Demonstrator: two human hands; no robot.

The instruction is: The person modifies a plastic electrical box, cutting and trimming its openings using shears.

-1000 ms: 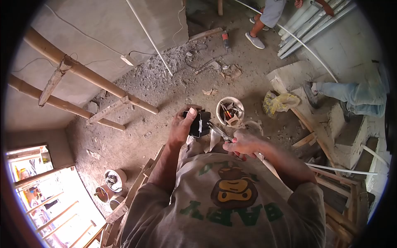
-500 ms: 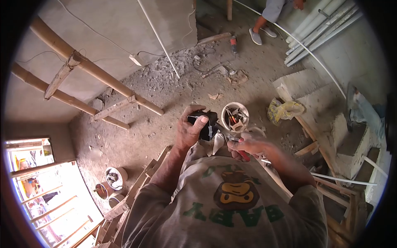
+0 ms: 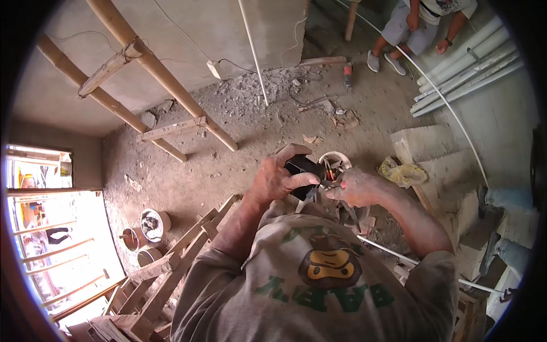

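My left hand grips a black box-shaped piece, with the thumb laid across its front and the fingers over its top. My right hand is closed around red-handled pliers. Their metal jaws point left and meet the near side of the black piece; whether they bite on it I cannot tell. Just beyond both hands stands a white bucket of hand tools, partly hidden by my right hand.
A bamboo ladder leans at the left. Wooden framing is near my left elbow. Buckets stand at lower left. A red power tool, a yellow bag and white pipes lie ahead. Another person sits at upper right.
My right hand has moved up and closer to my left, bringing the pliers against the black piece. The view has shifted, so more of the other person shows.
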